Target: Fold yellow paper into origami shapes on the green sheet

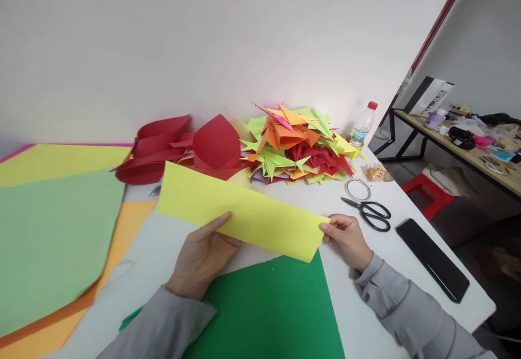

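A long yellow strip of paper [244, 210] is held up above the table, slanting down to the right. My left hand [205, 253] grips its lower edge near the middle, thumb in front and fingers behind. The strip's right end is pinched between thumb and fingers of my right hand [345, 237]. Beneath the strip and my left forearm lies a green sheet of paper [272, 310]. Black-handled scissors [370, 212] rest on the table, a little beyond my right hand.
Folded paper shapes [293, 142] in several colours are heaped by the wall, beside curled red paper [163, 145]. Large coloured sheets [57, 239] cover the left side. A tape roll [358, 190], wrapped snack [375, 173], bottle [363, 126] and black phone [432, 260] stand or lie at right.
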`<move>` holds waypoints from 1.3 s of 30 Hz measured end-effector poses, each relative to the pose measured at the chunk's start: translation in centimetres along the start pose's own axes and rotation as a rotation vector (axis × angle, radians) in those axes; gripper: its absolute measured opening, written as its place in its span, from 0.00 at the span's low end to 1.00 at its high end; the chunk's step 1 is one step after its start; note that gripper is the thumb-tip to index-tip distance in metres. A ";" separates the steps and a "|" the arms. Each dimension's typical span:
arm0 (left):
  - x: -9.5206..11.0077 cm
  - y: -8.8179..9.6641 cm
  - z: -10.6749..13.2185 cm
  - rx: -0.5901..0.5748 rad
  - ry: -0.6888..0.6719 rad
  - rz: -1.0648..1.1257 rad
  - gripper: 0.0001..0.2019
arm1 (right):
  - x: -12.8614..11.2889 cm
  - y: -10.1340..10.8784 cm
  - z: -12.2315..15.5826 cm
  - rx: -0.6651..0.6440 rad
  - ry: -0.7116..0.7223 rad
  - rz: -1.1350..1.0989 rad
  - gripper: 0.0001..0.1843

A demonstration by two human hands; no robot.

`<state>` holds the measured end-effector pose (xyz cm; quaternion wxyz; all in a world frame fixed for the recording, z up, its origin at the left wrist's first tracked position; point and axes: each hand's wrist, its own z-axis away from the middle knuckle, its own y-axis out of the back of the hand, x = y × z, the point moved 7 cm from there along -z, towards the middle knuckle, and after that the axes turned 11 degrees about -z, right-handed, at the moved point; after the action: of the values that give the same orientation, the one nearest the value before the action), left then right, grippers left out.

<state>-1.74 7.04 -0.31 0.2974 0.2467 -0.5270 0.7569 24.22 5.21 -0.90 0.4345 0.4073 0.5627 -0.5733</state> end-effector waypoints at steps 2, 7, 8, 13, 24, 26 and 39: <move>0.0 0.0 0.0 0.003 -0.003 -0.002 0.28 | -0.1 0.0 0.0 0.013 0.003 -0.001 0.18; -0.1 0.0 0.1 -0.002 -0.006 0.002 0.29 | -0.2 0.3 0.0 0.045 0.019 -0.012 0.19; -0.1 0.0 0.1 -0.002 -0.006 0.004 0.29 | -0.2 0.4 -0.1 0.055 0.024 -0.018 0.19; -0.5 -0.2 0.0 -0.030 0.018 0.057 0.29 | -0.4 0.3 0.0 0.052 0.035 -0.063 0.17; -2.8 -1.6 1.2 -0.214 0.042 -0.174 0.29 | 0.3 -0.7 0.3 -0.060 -0.040 -0.071 0.15; -3.9 -2.0 1.8 -0.233 0.045 -0.316 0.29 | 0.2 -0.4 0.2 -0.020 -0.040 -0.129 0.16; -5.3 -0.9 1.9 -0.132 -0.079 -0.894 0.18 | 0.3 0.8 0.0 0.179 0.000 -0.160 0.19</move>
<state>2.72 4.52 -2.76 0.5899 0.4591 -0.4268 0.5090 24.90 5.22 -1.39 0.3492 0.3981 0.5401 -0.6541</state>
